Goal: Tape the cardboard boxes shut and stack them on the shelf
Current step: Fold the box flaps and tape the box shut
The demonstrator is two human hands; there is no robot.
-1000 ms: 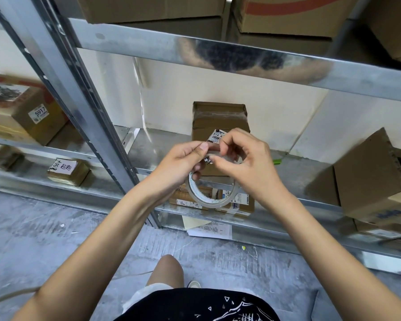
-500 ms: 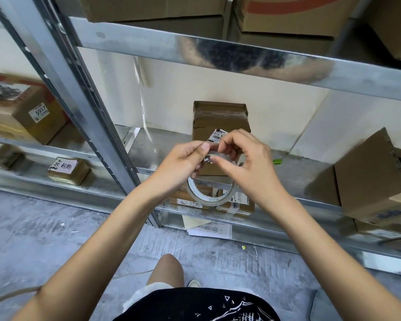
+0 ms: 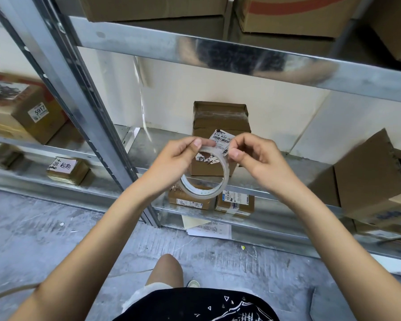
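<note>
— What's the person up to there, in front of the shelf?

— Getting the tape going, I'd say. The left hand grips the roll of clear tape at its upper left, thumb pressed on the outer face. The right hand pinches at the top right of the roll, thumb and forefinger closed on what looks like the loose end, though the tape is clear and I can't make out the end itself.

— So no box is being taped yet?

— Not by my reckoning. The cardboard box with the printed label stands on the shelf right behind the roll, apart from both hands. Its top already looks to have tape across it.

— And next?

— A length needs peeling free, so the right hand would draw away while the left steadies the roll. Then it has to meet a box seam. An open box sits tilted on the shelf to the right, flaps apart; that one seems the likelier candidate.
</note>
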